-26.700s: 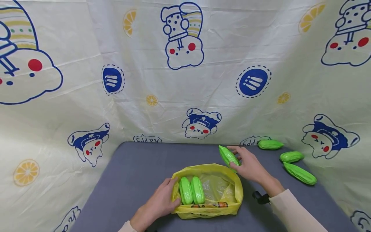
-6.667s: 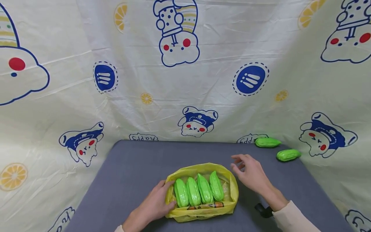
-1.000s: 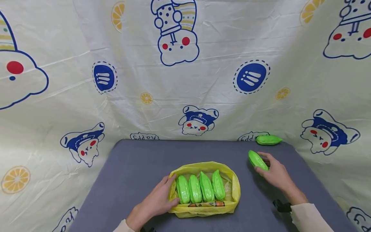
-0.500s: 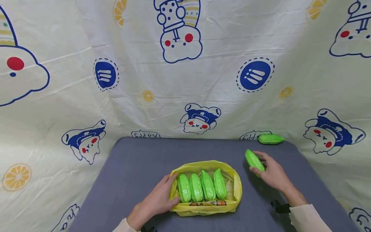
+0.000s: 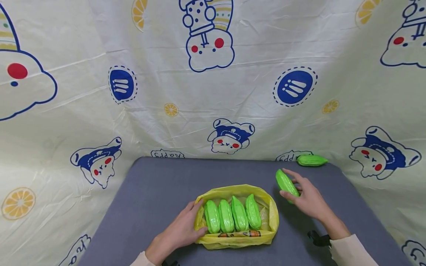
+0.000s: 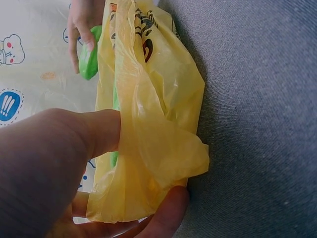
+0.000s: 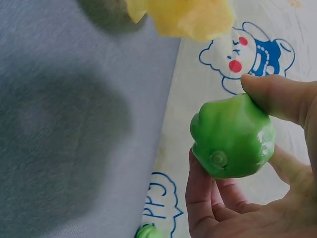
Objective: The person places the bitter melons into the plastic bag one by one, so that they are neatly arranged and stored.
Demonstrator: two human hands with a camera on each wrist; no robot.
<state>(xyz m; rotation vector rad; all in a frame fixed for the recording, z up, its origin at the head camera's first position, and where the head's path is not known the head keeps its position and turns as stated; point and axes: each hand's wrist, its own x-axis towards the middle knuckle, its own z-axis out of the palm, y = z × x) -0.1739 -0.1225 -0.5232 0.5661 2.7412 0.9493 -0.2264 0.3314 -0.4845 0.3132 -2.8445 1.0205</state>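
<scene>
A yellow plastic bag (image 5: pixel 237 242) stands on the table with its mouth rolled wide. Several glossy green bitter melons (image 5: pixel 226 216) lie side by side in it, with bare bag at the right end. My left hand (image 5: pixel 183 226) grips the bag's left rim, and in the left wrist view the thumb (image 6: pixel 101 131) is inside the rim while fingers are outside. Off the bag's upper right, my right hand (image 5: pixel 309 197) holds another bitter melon (image 5: pixel 285 183) between thumb and fingers, above the table. The right wrist view shows that melon (image 7: pixel 233 136) end-on, raised over its shadow.
One more bitter melon (image 5: pixel 311 160) lies at the table's far right corner. The grey table (image 5: pixel 156 184) meets a printed white cloth (image 5: pixel 199 92) at the back and both sides. A dark wrist strap (image 5: pixel 318 238) is on the right arm.
Two melons lay in the bag at first, then more. Since the right hand was empty, it has taken a melon from the right side and moved left toward the bag. Left hand stays.
</scene>
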